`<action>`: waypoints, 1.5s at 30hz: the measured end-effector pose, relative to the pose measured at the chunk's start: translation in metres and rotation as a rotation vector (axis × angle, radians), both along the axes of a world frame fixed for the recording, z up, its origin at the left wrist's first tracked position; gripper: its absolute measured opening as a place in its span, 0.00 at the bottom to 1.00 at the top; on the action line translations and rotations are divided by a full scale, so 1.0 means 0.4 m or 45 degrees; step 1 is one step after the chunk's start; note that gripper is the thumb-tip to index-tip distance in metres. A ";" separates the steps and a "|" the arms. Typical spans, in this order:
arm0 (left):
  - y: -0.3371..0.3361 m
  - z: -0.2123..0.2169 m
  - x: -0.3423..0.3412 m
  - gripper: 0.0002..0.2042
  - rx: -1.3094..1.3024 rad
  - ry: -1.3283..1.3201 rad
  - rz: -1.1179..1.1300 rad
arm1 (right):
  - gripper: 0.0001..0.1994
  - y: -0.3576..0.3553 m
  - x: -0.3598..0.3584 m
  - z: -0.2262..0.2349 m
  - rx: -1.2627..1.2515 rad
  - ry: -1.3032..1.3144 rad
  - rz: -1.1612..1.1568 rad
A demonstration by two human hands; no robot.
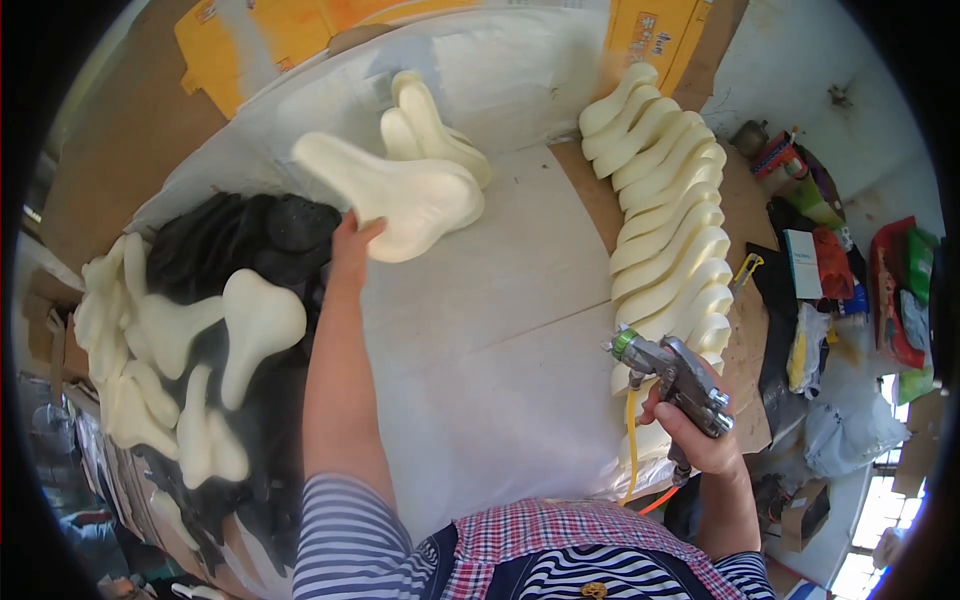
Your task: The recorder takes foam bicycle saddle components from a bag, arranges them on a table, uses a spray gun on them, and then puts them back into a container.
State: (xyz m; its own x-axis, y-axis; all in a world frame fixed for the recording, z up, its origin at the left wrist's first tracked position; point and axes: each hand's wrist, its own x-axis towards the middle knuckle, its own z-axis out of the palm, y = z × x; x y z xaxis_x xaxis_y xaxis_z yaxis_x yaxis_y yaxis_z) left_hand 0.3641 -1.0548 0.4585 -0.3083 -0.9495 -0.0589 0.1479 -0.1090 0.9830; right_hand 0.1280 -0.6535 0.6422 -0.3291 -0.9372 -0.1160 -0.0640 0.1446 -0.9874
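Observation:
My left hand [353, 248] reaches forward over the work table, its fingers closed on the edge of a cream foam bicycle saddle pad [405, 205]. Its narrow nose points to the far left. Just behind it, more pale saddle pads [428, 122] lean near the back of the table. My right hand [705, 432] is wrapped round the grip of a metal spray gun [675, 375] with a green ring near its nozzle. A yellow hose [631, 440] hangs from the gun. The nozzle points left, in front of the near end of a long overlapping row of saddle pads [668, 220].
Loose cream pads [262, 325] lie in a pile at the left, beside and over dark black pieces [240, 235]. Pale sheeting [500, 370] covers the table's middle. A yellow cutter [746, 270], bags and small packages sit at the right. Yellow cardboard [655, 45] stands at the back.

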 end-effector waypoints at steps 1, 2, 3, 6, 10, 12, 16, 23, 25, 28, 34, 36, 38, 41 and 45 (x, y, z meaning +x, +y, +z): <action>-0.042 -0.029 -0.007 0.31 -0.182 -0.073 -0.034 | 0.27 -0.002 0.009 -0.001 -0.084 -0.031 0.023; -0.057 -0.043 -0.044 0.35 -0.092 -0.167 0.021 | 0.27 0.004 0.004 -0.006 -0.155 -0.037 0.015; -0.070 -0.052 -0.068 0.38 -0.006 -0.265 0.080 | 0.27 0.012 0.003 -0.014 -0.159 -0.030 0.000; -0.046 -0.072 -0.106 0.44 -0.242 -0.325 0.142 | 0.27 0.032 -0.020 -0.035 0.010 0.068 0.014; -0.020 -0.041 -0.126 0.39 -0.715 -1.256 -0.170 | 0.27 0.016 -0.012 -0.028 0.022 0.049 -0.025; 0.002 -0.038 -0.079 0.35 -0.607 -1.051 -0.130 | 0.27 0.001 0.003 -0.042 0.053 0.066 -0.026; 0.090 -0.027 0.082 0.25 -0.174 -0.196 0.182 | 0.26 -0.025 -0.019 -0.028 0.030 0.183 -0.077; 0.113 0.030 0.263 0.32 -0.033 -0.131 0.567 | 0.29 -0.060 0.004 0.045 -0.440 0.143 -0.110; 0.084 0.037 0.191 0.30 -0.063 -0.118 0.398 | 0.28 -0.070 -0.012 -0.001 -0.158 0.073 -0.120; 0.004 0.062 0.017 0.27 -0.083 -0.217 -0.018 | 0.28 -0.066 -0.038 -0.043 -0.024 0.080 -0.118; -0.169 -0.011 -0.194 0.44 -0.317 -0.324 -0.377 | 0.28 -0.056 -0.051 -0.064 -0.083 -0.028 -0.204; -0.204 -0.022 -0.167 0.53 -0.508 -0.329 -0.376 | 0.28 -0.055 -0.044 -0.067 -0.093 -0.038 -0.127; -0.116 -0.016 -0.228 0.52 -0.496 -0.321 -0.359 | 0.28 -0.044 -0.051 -0.089 -0.023 0.018 -0.136; -0.006 0.047 -0.109 0.44 -0.709 -0.404 -0.072 | 0.28 -0.044 -0.028 -0.097 0.021 0.049 -0.027; -0.077 0.211 0.348 0.24 -0.404 0.414 0.585 | 0.27 -0.053 0.004 -0.079 0.000 0.117 0.071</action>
